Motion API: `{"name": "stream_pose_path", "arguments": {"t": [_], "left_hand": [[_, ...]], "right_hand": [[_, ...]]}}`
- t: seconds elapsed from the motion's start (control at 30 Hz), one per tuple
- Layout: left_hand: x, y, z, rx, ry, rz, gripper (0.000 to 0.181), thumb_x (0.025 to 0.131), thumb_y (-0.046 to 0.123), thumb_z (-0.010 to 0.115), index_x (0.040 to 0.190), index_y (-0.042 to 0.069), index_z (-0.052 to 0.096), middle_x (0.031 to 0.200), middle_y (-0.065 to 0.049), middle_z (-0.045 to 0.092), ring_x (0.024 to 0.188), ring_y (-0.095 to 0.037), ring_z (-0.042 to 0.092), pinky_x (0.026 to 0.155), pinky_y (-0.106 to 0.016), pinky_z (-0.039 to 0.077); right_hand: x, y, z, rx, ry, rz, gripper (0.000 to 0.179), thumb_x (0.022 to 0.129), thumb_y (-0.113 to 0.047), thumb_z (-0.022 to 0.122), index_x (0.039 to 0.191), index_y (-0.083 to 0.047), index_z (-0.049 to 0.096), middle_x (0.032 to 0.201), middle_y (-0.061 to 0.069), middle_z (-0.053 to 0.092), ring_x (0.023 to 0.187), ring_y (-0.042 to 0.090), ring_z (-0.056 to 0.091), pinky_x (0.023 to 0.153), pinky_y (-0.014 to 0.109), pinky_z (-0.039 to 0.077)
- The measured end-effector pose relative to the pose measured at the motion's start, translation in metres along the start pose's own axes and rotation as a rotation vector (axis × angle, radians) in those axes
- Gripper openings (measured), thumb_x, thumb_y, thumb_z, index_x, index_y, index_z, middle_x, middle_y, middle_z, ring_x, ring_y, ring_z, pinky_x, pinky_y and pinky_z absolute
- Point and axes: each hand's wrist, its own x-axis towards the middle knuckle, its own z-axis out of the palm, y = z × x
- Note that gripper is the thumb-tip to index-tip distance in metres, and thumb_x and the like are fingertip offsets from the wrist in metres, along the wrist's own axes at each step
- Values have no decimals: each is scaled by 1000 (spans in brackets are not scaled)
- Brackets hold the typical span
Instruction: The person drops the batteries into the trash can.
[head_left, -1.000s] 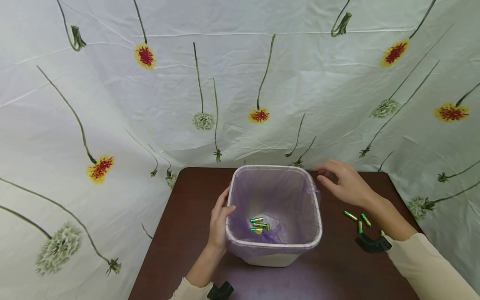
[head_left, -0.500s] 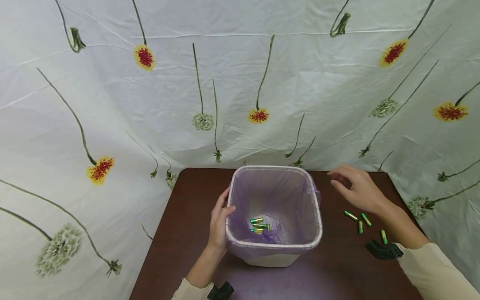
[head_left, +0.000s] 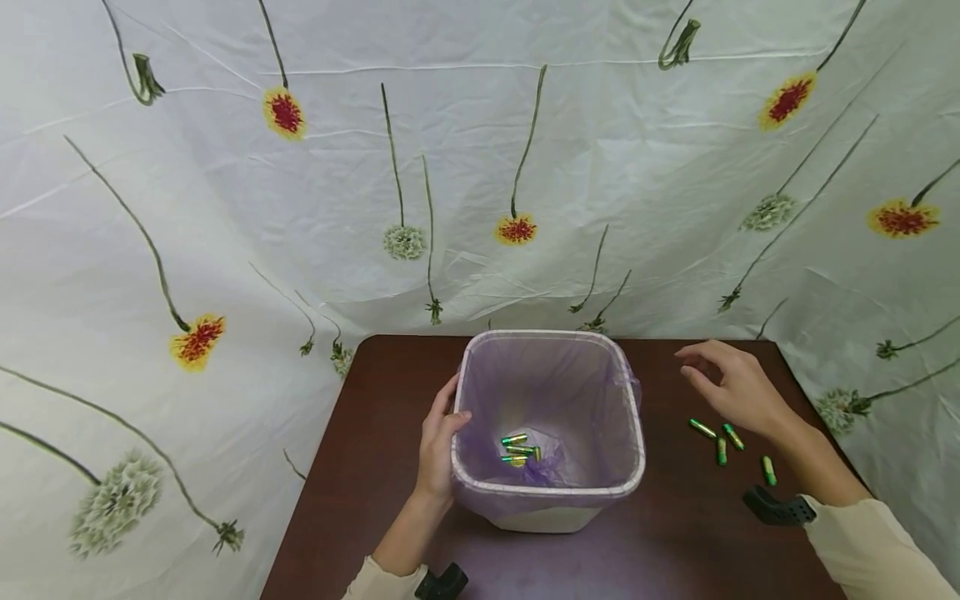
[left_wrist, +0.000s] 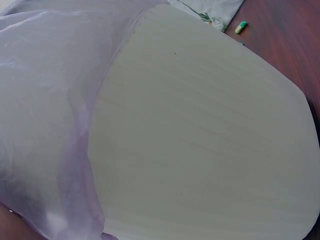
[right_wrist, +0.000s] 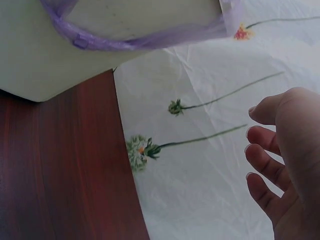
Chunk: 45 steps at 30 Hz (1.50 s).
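A pale wastebasket [head_left: 547, 521] with a thin purple bin liner [head_left: 480, 502] folded over its rim stands in the middle of the table. Several green-and-gold batteries [head_left: 514, 439] lie at its bottom. My left hand [head_left: 435, 450] grips the left side, thumb over the rim and fingers along the outside. In the left wrist view the basket's bare wall [left_wrist: 200, 125] fills most of the picture. To the right of the basket, my right hand [head_left: 738, 390] is raised over the table with fingers loosely bent and nothing in them. Near it on the tabletop are several more batteries [head_left: 702, 428].
The dark reddish-brown table [head_left: 375, 400] reaches back to a white cloth [head_left: 465, 125] printed with flowers, which hangs behind and at both sides. Black wrist bands [head_left: 776, 507] sit at both sleeves.
My right hand has drawn back from the basket's right rim, moving right and slightly nearer. A battery that the arm partly covered now shows fully. My left hand keeps its grip.
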Motion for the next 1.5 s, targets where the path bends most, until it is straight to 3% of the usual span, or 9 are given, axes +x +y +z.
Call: {"name": "stream_pose_path", "arguments": {"t": [0.33,0.93,1.3,1.5], "left_hand": [[0,0,0,9,5,-1,61,97,8,43,158,6,39,156,-16,42,134,-49,41,105,-51,44],[0,1,-1,-7,0,1,61,97,7,43,158,6,39,156,-18,42,133,-51,41,103,-47,46],[1,-2,-1,4,8,4,60,97,7,42,157,5,40,155,-21,43,131,-50,43,103,-48,46],[0,-1,-1,19,9,10,61,96,8,43,157,6,40,155,-18,44,133,-50,42,104,-52,44]], "right_hand": [[-18,18,2,-5,23,110,24,93,0,72,117,-3,72,102,7,68,84,21,60,66,36,47],[-57,49,10,-22,15,211,22,94,-2,70,116,0,71,99,9,67,78,14,57,62,32,47],[-81,66,21,-35,-3,280,22,93,-1,71,115,1,71,96,7,66,78,20,58,63,34,47],[-92,68,24,-31,-37,333,23,95,-1,70,117,4,69,101,16,66,81,29,60,65,42,48]]}}
